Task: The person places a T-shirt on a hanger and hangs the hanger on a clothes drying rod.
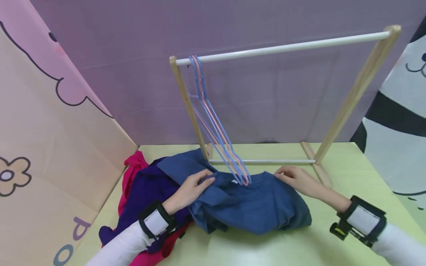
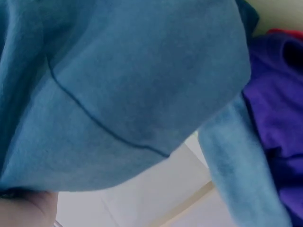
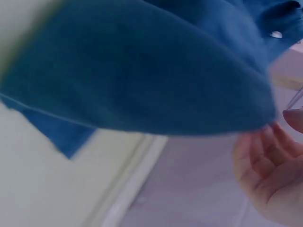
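Observation:
A blue shirt [image 1: 253,207] is held partly lifted above the table, and a small white label shows at its upper edge. My left hand [image 1: 194,186] grips its upper edge on the left. On the right, my right hand [image 1: 297,180] pinches the opposite corner of the same edge; in the right wrist view its fingertips meet the cloth [image 3: 156,71]. Most of the left hand is hidden by fabric [image 2: 123,94] in the left wrist view. Blue and pink hangers [image 1: 216,125] hang in front of the shirt, between the hands.
The hangers hang from the left end of a rack with a white rail [image 1: 283,48] and wooden posts [image 1: 357,94]. A purple garment [image 1: 149,192] and a pink-red one [image 1: 134,166] lie heaped on the table [image 1: 359,173] at left. Printed cloth walls surround the table.

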The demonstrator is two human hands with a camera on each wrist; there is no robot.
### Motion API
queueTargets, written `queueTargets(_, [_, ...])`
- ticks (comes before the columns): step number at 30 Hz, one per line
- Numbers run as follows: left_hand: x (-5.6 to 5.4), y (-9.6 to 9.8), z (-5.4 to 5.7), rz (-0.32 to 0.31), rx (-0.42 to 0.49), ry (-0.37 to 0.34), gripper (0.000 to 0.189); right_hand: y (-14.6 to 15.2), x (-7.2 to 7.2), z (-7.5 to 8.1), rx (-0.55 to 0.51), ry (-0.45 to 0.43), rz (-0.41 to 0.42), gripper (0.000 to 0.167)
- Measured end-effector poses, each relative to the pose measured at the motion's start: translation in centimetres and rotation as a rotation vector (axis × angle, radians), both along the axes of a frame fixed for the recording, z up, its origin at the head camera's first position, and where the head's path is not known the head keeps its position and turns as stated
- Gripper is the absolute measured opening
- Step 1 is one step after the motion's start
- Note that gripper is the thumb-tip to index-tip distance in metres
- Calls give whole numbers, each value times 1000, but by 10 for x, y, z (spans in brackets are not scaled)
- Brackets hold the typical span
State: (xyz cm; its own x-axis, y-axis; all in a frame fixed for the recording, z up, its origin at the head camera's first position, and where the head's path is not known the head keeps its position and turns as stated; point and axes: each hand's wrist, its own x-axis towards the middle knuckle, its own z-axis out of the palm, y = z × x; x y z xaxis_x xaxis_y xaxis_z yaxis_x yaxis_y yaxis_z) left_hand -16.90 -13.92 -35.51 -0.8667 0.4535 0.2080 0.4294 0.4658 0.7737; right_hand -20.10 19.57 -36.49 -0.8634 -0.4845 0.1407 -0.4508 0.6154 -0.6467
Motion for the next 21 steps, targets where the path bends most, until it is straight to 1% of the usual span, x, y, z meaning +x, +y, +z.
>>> queueTargets(5, [0, 2, 6, -28, -24, 22, 17, -24, -12, 35, -47, -80, 92, 26])
queueTargets(9, [0, 3, 8, -38, -32, 20, 19, -47, -18, 60, -75, -129, 137, 30])
queueTargets(12, [1, 4, 8, -37, -37, 6, 20, -64, -20, 75, -105, -155, 144, 35])
queueTargets(16, [2, 3, 7, -38, -39, -4, 20, -85, -20, 93, -139, -138, 126, 38])
queueTargets(21, [4, 4, 5, -64, -22, -22, 20, -105, -20, 106, -146, -128, 115, 41])
